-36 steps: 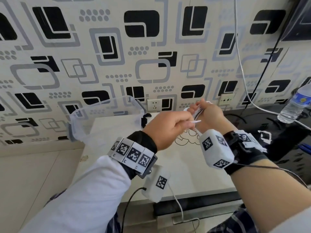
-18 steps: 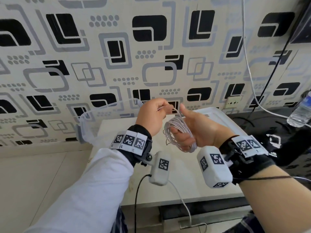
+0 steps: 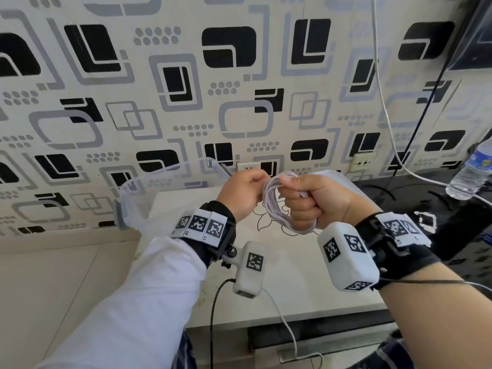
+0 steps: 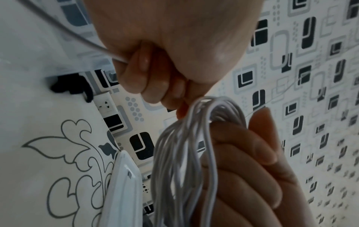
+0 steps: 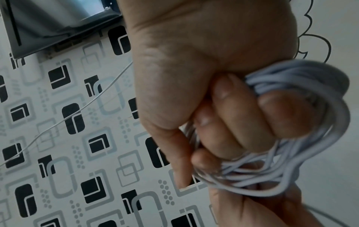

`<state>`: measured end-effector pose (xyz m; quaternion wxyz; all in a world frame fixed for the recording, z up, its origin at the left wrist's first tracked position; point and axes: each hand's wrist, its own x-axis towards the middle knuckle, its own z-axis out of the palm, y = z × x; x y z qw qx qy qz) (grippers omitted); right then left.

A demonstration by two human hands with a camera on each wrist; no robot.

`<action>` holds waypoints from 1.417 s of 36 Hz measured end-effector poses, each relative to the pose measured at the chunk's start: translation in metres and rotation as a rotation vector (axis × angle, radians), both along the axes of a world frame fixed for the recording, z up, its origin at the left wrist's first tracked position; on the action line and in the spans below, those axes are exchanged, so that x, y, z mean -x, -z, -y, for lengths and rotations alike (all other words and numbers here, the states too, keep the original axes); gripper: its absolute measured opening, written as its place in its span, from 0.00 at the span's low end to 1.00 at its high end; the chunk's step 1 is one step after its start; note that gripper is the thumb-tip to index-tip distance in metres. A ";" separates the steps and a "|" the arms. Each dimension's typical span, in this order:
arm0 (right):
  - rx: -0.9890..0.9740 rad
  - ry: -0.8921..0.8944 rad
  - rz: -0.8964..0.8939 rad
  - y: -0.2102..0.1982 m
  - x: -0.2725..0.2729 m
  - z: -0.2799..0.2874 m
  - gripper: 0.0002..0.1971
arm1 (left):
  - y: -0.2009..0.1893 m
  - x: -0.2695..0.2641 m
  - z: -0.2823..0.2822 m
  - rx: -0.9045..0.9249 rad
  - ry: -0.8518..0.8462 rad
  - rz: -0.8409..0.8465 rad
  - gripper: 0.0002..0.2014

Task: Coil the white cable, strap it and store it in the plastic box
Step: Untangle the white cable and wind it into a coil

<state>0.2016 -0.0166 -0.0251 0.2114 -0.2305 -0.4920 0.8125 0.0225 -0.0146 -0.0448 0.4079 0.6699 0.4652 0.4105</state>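
Note:
The white cable [image 3: 272, 209] is a coil of several loops held above the table between my hands. My right hand [image 3: 295, 198] grips it, fingers curled through the loops and thumb pressed on top; the right wrist view shows the coil [image 5: 281, 176] wrapped round those fingers [image 5: 242, 110]. My left hand [image 3: 259, 180] pinches the cable at the coil's top left. In the left wrist view its curled fingers [image 4: 155, 86] meet the loops [image 4: 184, 153]. The clear plastic box [image 3: 165, 170] stands tilted on the table's far left, beyond the left hand. No strap shows.
A white lid [image 3: 336, 179] lies behind my right hand on the pale table [image 3: 292, 283]. A wall socket [image 3: 249, 166] sits behind the hands. To the right are a black surface [image 3: 426, 198], a water bottle [image 3: 471, 177] and a hanging white wire [image 3: 383, 102].
My right hand's fingers, spread with the coil round them half a second ago, have curled into a fist on the coil. The left hand stays pinching at the coil's top.

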 end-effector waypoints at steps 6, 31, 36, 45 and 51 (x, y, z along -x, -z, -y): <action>0.080 0.075 -0.187 -0.007 0.000 0.000 0.21 | -0.002 -0.005 0.005 0.092 -0.014 0.180 0.17; 0.160 0.134 -0.304 -0.002 -0.001 -0.002 0.21 | -0.001 -0.020 0.023 -0.017 0.073 0.071 0.15; 0.059 0.320 -0.208 -0.007 0.010 0.004 0.11 | -0.001 -0.018 0.017 -0.029 -0.032 0.049 0.15; 0.015 0.428 -0.095 -0.013 0.009 0.007 0.21 | 0.006 -0.018 0.017 -0.089 0.063 0.025 0.15; 0.050 0.208 -0.115 -0.014 0.002 0.009 0.22 | 0.005 -0.019 0.021 -0.138 0.133 0.016 0.15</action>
